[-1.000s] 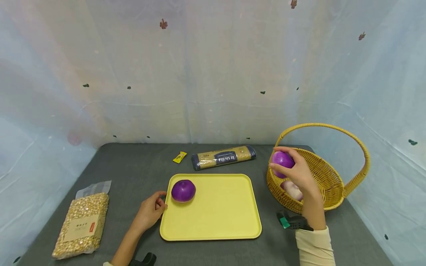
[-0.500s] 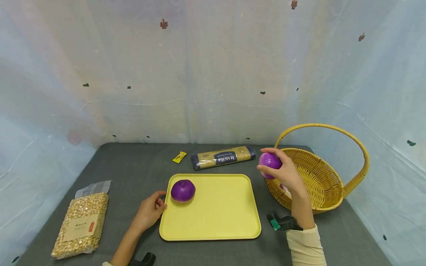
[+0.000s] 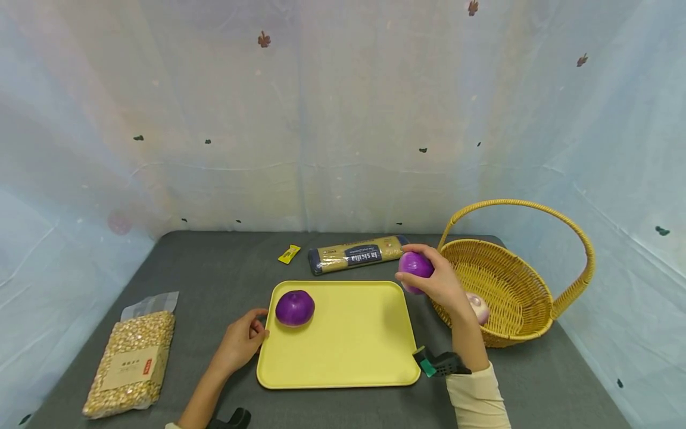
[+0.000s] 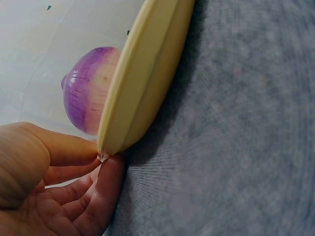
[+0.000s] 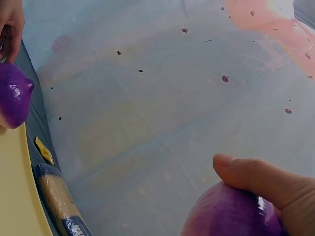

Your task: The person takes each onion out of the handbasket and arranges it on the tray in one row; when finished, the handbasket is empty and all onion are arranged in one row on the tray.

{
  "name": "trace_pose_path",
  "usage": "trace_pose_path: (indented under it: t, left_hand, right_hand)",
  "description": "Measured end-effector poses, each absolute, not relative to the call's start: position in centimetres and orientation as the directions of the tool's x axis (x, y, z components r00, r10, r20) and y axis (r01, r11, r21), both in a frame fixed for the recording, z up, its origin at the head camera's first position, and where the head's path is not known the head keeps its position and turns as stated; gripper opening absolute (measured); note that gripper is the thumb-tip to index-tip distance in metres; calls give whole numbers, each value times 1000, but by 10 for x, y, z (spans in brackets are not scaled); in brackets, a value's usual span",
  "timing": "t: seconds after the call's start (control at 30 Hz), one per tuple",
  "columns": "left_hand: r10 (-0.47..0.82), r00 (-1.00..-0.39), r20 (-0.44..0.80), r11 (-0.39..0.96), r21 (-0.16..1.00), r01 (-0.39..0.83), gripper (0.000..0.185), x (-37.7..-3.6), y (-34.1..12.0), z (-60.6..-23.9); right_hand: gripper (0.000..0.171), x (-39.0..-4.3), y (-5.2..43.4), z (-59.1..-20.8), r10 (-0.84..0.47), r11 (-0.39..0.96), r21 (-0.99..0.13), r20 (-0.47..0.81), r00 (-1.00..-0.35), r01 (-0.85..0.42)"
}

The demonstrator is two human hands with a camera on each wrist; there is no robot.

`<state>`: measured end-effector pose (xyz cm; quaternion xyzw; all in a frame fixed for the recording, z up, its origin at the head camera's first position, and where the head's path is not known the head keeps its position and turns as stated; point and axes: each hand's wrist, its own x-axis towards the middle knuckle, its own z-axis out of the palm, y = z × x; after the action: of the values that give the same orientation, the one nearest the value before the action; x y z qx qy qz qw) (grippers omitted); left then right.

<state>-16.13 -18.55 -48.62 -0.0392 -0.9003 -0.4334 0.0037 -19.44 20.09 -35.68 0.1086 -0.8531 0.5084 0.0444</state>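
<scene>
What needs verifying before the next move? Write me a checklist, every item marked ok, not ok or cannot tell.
1. Right hand grips a glossy, round purple onion: ok, between thumb and fingers.
2. Left hand holds the yellow rectangular tray: ok, pinching its edge.
3. Second purple onion rests on the tray: ok, near the far left corner.
4. Held onion centred over the tray: not ok, it appears by the far right corner.
5. Bare space on the tray: ok, right of the second onion.
6. Only one pale pinkish onion in the golden wicker basket: cannot tell, the right arm hides part.
</scene>
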Motion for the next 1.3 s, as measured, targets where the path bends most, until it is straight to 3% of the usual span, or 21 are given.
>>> trace_pose_path:
  t: [0.93,1.3]
  left_hand:
    - [68,-997,29,611,789,65,38,-161,-185,-485]
    - [71,-997,26,603,795,64,37,-161,-185,-485]
  right_hand:
    - [52,-206,171,-389,-228,394,-876,199,-953,-277]
    - [53,-208,155,-398,-262,429,-849,209,-942,-308]
